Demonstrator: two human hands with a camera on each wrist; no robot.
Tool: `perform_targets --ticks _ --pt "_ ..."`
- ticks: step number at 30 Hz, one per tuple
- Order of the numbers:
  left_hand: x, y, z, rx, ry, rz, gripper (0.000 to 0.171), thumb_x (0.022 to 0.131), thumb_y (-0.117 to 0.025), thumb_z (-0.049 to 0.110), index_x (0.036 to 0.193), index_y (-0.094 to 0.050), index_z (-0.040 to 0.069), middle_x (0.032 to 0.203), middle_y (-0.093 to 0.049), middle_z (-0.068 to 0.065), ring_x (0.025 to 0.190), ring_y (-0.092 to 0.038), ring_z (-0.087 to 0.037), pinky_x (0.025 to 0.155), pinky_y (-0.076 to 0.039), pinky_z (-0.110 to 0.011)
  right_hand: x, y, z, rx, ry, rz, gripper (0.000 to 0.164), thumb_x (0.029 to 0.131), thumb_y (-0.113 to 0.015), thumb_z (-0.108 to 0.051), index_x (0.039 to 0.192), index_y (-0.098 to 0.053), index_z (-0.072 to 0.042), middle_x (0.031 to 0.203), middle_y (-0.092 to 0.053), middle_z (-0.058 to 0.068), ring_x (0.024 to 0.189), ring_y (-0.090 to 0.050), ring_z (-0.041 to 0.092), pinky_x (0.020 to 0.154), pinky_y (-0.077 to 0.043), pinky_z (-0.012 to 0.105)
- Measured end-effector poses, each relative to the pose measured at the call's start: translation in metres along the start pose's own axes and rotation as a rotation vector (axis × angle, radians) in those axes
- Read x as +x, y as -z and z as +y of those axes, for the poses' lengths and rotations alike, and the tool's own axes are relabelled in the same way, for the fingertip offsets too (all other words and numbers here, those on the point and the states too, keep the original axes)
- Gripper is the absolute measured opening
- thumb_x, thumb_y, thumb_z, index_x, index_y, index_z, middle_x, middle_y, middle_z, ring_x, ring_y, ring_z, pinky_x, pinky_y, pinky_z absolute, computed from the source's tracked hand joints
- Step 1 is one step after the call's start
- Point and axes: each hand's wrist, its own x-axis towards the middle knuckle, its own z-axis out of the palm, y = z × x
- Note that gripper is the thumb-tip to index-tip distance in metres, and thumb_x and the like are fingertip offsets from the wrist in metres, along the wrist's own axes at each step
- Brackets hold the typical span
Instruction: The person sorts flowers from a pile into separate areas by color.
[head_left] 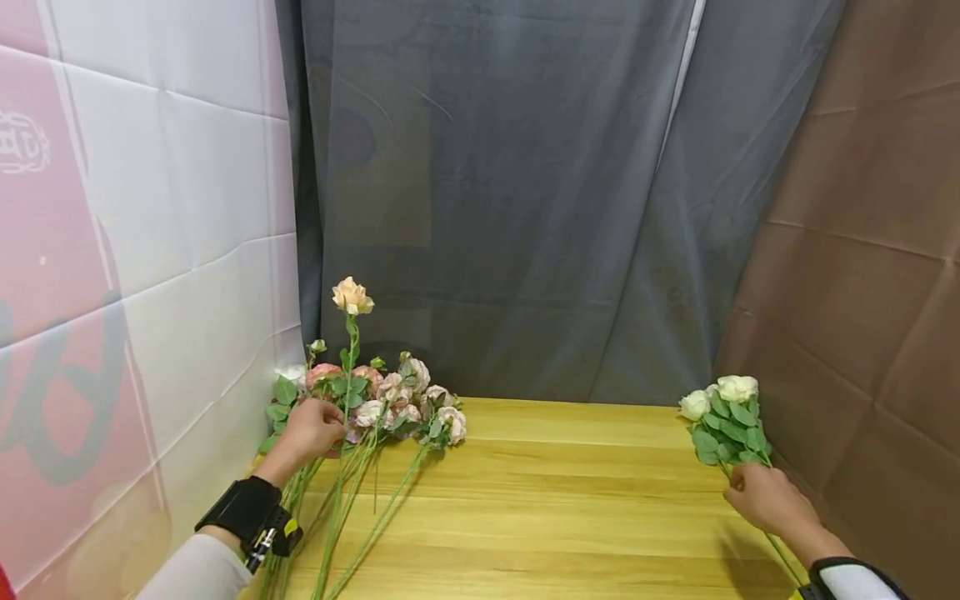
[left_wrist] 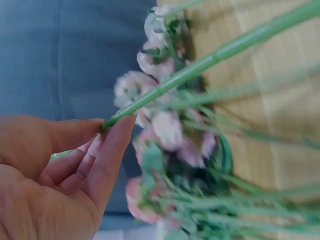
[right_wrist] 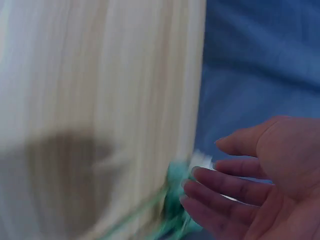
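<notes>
In the head view my left hand (head_left: pixel 309 431) pinches the green stem of a peach rose (head_left: pixel 352 296), whose bloom stands upright above the other flowers. The left wrist view shows thumb and fingertips closed on that stem (left_wrist: pixel 190 75). Behind and below it lie pale pink flowers (head_left: pixel 408 392) and coral-pink flowers (head_left: pixel 324 372), their long stems running toward the near edge. On the right, my right hand (head_left: pixel 772 500) is over the stems of a white rose bunch (head_left: pixel 737 388). In the right wrist view its fingers (right_wrist: pixel 225 192) are loosely extended, with nothing gripped; the flowers are blurred.
A yellow wood-grain table (head_left: pixel 555 500) lies between the two flower groups. Grey cloth (head_left: pixel 510 200) hangs behind it. White-and-pink fabric (head_left: pixel 202 200) borders the left side, and brown fabric (head_left: pixel 862 292) borders the right, close to the white roses.
</notes>
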Motion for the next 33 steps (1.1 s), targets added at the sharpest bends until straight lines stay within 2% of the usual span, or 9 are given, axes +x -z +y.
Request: perform_targets --ticks 2,4,8,13,19,22,24,29,33 --pt "0.001 -0.005 0.01 -0.034 -0.003 -0.02 0.007 0.093 -0.057 -0.008 0.097 -0.063 -0.011 0.074 -0.057 -0.011 0.07 -0.068 -0.029 0.063 -0.064 -0.042 0.0 -0.003 -0.032 0.037 0.075 0.05 0.027 0.094 -0.069 -0.018 0.107 -0.066 0.006 0.095 -0.07 0.014 0.081 -0.067 0.029 0.064 -0.056 0.045" --pt "0.003 -0.014 0.019 -0.057 -0.009 -0.035 0.011 0.094 -0.058 -0.008 0.102 -0.063 -0.013 0.078 -0.059 -0.013 0.072 -0.068 -0.028 0.064 -0.064 -0.042 -0.002 -0.009 -0.064 0.123 0.145 0.09 0.033 0.093 -0.071 -0.015 0.113 -0.064 0.011 0.096 -0.071 0.018 0.082 -0.069 0.031 0.065 -0.059 0.045" --pt "0.007 -0.038 0.037 -0.088 -0.017 -0.062 0.006 0.094 -0.059 -0.008 0.098 -0.064 -0.011 0.074 -0.055 -0.01 0.066 -0.065 -0.025 0.063 -0.063 -0.041 -0.008 -0.024 -0.122 0.331 0.243 0.098 0.033 0.093 -0.072 -0.008 0.119 -0.063 0.011 0.098 -0.07 0.017 0.078 -0.069 0.025 0.063 -0.061 0.039" --pt "0.01 -0.071 0.055 -0.159 -0.059 -0.096 0.003 0.093 -0.062 -0.01 0.09 -0.063 -0.01 0.07 -0.053 -0.008 0.063 -0.065 -0.023 0.059 -0.063 -0.038 -0.011 -0.046 -0.19 0.513 0.369 -0.016 0.036 0.096 -0.07 -0.008 0.125 -0.06 0.011 0.104 -0.069 0.018 0.085 -0.071 0.027 0.069 -0.064 0.041" --pt "0.009 -0.118 0.077 -0.276 -0.122 -0.17 0.005 0.091 -0.061 -0.013 0.087 -0.062 -0.009 0.07 -0.054 -0.008 0.061 -0.064 -0.02 0.059 -0.063 -0.04 -0.012 -0.076 -0.252 0.727 0.443 -0.287 0.039 0.099 -0.066 -0.009 0.13 -0.056 0.013 0.109 -0.067 0.021 0.097 -0.071 0.036 0.078 -0.064 0.047" --pt "0.005 -0.138 0.086 -0.326 -0.157 -0.203 0.003 0.091 -0.063 -0.013 0.088 -0.063 -0.011 0.072 -0.06 -0.012 0.063 -0.068 -0.021 0.059 -0.064 -0.04 -0.016 -0.088 -0.271 0.848 0.426 -0.392 0.036 0.099 -0.065 -0.005 0.128 -0.056 0.015 0.108 -0.066 0.024 0.098 -0.071 0.04 0.081 -0.063 0.05" --pt "0.003 -0.148 0.091 -0.349 -0.174 -0.207 0.003 0.092 -0.063 -0.012 0.089 -0.064 -0.012 0.074 -0.063 -0.014 0.064 -0.069 -0.021 0.059 -0.064 -0.038 -0.019 -0.093 -0.278 0.902 0.418 -0.412 0.031 0.098 -0.064 -0.002 0.123 -0.057 0.016 0.106 -0.068 0.026 0.095 -0.072 0.039 0.082 -0.062 0.051" --pt "-0.002 -0.162 0.096 -0.388 -0.187 -0.189 0.002 0.093 -0.065 -0.01 0.094 -0.065 -0.012 0.08 -0.067 -0.016 0.067 -0.069 -0.022 0.059 -0.063 -0.035 -0.024 -0.098 -0.282 0.921 0.407 -0.35 0.016 0.096 -0.061 0.003 0.108 -0.06 0.013 0.093 -0.071 0.025 0.084 -0.074 0.035 0.078 -0.063 0.05" --pt "-0.001 -0.164 0.095 -0.4 -0.19 -0.211 0.006 0.093 -0.066 -0.009 0.099 -0.065 -0.011 0.084 -0.068 -0.018 0.072 -0.071 -0.03 0.061 -0.064 -0.036 -0.024 -0.097 -0.277 0.901 0.399 -0.324 0.02 0.095 -0.059 0.005 0.113 -0.06 0.014 0.092 -0.071 0.024 0.085 -0.074 0.039 0.075 -0.064 0.047"
